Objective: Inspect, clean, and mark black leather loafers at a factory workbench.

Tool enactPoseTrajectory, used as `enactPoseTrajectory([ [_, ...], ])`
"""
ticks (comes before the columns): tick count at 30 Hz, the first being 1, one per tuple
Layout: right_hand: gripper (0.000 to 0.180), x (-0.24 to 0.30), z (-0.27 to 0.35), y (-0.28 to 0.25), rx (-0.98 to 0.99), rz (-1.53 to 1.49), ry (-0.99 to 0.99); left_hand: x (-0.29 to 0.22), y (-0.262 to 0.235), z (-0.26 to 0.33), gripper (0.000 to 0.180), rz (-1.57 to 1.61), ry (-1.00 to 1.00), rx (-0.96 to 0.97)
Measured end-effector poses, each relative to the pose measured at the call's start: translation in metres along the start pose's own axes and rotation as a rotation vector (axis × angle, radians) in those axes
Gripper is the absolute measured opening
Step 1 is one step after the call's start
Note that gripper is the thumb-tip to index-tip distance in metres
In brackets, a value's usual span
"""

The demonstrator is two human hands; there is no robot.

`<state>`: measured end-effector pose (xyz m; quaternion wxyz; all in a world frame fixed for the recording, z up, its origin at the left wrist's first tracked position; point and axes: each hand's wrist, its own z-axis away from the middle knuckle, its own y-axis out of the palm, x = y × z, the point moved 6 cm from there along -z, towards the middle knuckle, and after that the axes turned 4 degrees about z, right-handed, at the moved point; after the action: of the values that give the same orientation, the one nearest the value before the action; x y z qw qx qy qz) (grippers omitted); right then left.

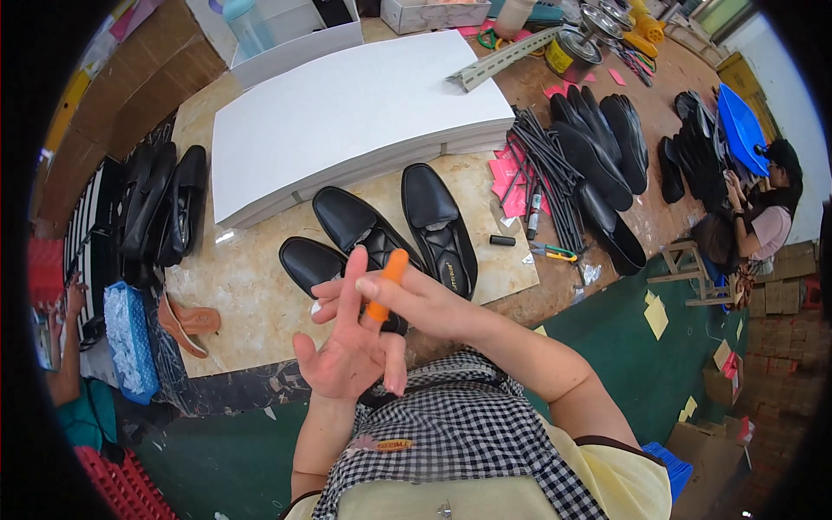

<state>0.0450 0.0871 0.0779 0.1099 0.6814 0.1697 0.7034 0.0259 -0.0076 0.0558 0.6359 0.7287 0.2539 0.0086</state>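
Observation:
My left hand (351, 347) is held palm up with its fingers apart, gripping nothing. On one of its fingers sits an orange finger cot (389, 282). My right hand (425, 303) reaches across from the right and pinches that finger cot, its thumb pressed against the side. Just beyond my hands, black slip-on shoes lie on the table: a right one (431, 208), a middle one (347, 217) and a left one (308, 262). My hands partly cover the middle and left shoes.
A thick stack of white sheets (347, 121) lies behind the shoes. To its right are black rods (555, 173), a marker (533, 212), small snips (555, 252) and more black shoes (589, 160). A tan sandal (186, 321) and blue basket (130, 338) stand left. Other people work at both sides.

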Motion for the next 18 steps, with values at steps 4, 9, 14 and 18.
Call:
enactPoseTrajectory([
  [4, 0.048, -0.002, 0.018, 0.012, -0.037, 0.086, -0.032, 0.003, 0.017, -0.005, 0.11, 0.149, -0.096, 0.15],
  [9, 0.047, 0.011, 0.031, -0.005, -0.148, 0.219, -0.174, 0.014, 0.009, -0.01, 0.123, -0.074, -0.142, 0.088],
  [14, 0.04, 0.016, 0.04, -0.028, -0.222, 0.031, -0.105, 0.02, 0.004, -0.014, 0.124, -0.209, -0.237, 0.072],
  [18, 0.037, 0.0, 0.051, -0.02, -0.176, 0.125, -0.143, 0.025, 0.003, -0.013, 0.124, 0.046, -0.237, 0.172],
])
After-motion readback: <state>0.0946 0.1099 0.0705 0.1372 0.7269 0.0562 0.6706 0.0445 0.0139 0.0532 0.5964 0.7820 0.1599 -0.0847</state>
